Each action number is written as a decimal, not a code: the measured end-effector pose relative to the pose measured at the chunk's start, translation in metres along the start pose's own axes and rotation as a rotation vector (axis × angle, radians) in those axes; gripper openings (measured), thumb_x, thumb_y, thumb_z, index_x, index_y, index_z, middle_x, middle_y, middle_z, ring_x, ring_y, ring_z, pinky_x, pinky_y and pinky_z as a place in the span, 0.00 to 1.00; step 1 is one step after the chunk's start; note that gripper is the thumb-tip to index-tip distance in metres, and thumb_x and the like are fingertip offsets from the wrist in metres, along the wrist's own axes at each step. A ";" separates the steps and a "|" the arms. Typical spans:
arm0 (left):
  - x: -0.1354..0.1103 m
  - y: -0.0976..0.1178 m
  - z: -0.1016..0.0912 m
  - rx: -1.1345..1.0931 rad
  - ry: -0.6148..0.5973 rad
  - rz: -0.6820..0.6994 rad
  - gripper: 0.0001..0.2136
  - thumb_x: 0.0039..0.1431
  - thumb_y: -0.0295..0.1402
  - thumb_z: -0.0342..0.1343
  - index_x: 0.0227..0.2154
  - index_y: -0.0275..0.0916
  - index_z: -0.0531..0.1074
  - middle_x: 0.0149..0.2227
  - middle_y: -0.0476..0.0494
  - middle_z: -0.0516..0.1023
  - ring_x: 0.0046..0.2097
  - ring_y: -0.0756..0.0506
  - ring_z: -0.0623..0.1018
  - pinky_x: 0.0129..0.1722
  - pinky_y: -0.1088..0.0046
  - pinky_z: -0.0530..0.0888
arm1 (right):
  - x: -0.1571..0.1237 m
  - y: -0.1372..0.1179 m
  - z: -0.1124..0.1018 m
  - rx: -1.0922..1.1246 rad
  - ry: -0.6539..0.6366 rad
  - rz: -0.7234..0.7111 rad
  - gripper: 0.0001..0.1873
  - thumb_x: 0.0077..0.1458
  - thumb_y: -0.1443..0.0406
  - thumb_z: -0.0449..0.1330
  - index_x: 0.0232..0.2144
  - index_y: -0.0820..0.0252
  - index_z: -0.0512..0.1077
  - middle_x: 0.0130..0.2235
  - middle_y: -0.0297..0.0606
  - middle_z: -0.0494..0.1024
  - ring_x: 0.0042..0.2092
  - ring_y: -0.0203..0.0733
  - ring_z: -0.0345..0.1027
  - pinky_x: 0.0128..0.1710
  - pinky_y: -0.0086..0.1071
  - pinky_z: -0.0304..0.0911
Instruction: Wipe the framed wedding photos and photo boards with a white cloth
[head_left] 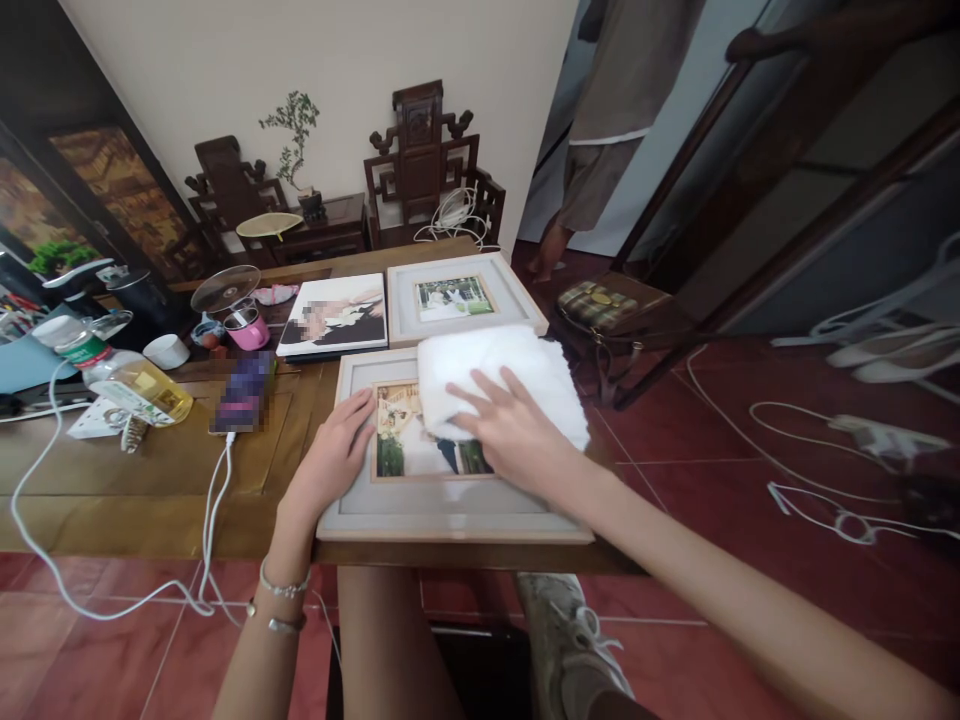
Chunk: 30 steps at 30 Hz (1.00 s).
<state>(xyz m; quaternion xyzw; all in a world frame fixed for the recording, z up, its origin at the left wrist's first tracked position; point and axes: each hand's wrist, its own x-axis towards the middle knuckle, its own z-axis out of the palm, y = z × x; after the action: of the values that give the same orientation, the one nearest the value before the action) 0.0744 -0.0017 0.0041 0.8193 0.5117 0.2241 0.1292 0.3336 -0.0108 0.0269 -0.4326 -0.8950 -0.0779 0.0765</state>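
A framed photo [450, 505] with a pale wide border lies flat at the near edge of the wooden table [135, 480]. My left hand [334, 455] rests flat on its left side, fingers stretched out onto the glass. My right hand [510, 430] lies palm down, fingers spread, pressing a folded white cloth [495, 375] onto the upper right part of the frame. The cloth covers that corner of the picture.
Behind lie a second framed photo [461, 298] and a frameless print [336, 315]. To the left are a phone [244, 395] on a white cable, an oil bottle [131, 380], a pink cup [247, 328] and a small fan. A person [600, 120] stands in the doorway; cables cross the red floor.
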 end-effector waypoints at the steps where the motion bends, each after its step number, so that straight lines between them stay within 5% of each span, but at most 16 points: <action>1: 0.000 0.000 0.000 -0.004 0.008 0.006 0.21 0.69 0.35 0.43 0.60 0.35 0.66 0.64 0.36 0.64 0.66 0.42 0.62 0.66 0.56 0.59 | -0.008 -0.009 -0.005 0.019 -0.016 -0.012 0.27 0.45 0.80 0.54 0.47 0.63 0.76 0.61 0.50 0.68 0.63 0.68 0.55 0.60 0.65 0.48; 10: 0.000 0.000 0.000 0.000 0.018 0.018 0.20 0.68 0.35 0.43 0.59 0.34 0.66 0.64 0.35 0.65 0.66 0.42 0.63 0.66 0.56 0.60 | -0.069 -0.060 -0.037 0.309 -0.070 -0.143 0.28 0.43 0.78 0.54 0.46 0.54 0.75 0.62 0.42 0.68 0.63 0.62 0.57 0.60 0.61 0.54; 22: -0.001 -0.001 0.000 -0.016 0.003 0.017 0.21 0.68 0.36 0.43 0.60 0.36 0.65 0.65 0.36 0.63 0.67 0.41 0.62 0.66 0.55 0.59 | 0.007 0.018 0.002 0.099 0.104 0.071 0.30 0.44 0.81 0.51 0.49 0.62 0.74 0.62 0.45 0.68 0.64 0.57 0.56 0.63 0.55 0.51; 26: 0.000 -0.001 -0.001 -0.018 0.002 0.016 0.21 0.68 0.36 0.43 0.60 0.36 0.65 0.65 0.36 0.64 0.66 0.41 0.62 0.66 0.54 0.60 | 0.001 0.010 0.000 0.088 0.048 0.043 0.29 0.43 0.81 0.51 0.46 0.65 0.76 0.61 0.48 0.68 0.64 0.63 0.55 0.62 0.60 0.49; 30: -0.001 -0.001 -0.001 -0.018 0.010 0.017 0.21 0.68 0.36 0.43 0.60 0.36 0.66 0.65 0.36 0.64 0.66 0.42 0.62 0.66 0.55 0.59 | -0.029 -0.017 -0.026 0.216 -0.056 -0.063 0.31 0.42 0.82 0.50 0.47 0.62 0.76 0.60 0.47 0.69 0.64 0.61 0.55 0.62 0.61 0.50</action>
<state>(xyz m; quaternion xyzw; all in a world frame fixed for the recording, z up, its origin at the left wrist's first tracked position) 0.0729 -0.0019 0.0042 0.8212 0.5035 0.2339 0.1320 0.3398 -0.0483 0.0448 -0.3952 -0.9132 0.0288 0.0953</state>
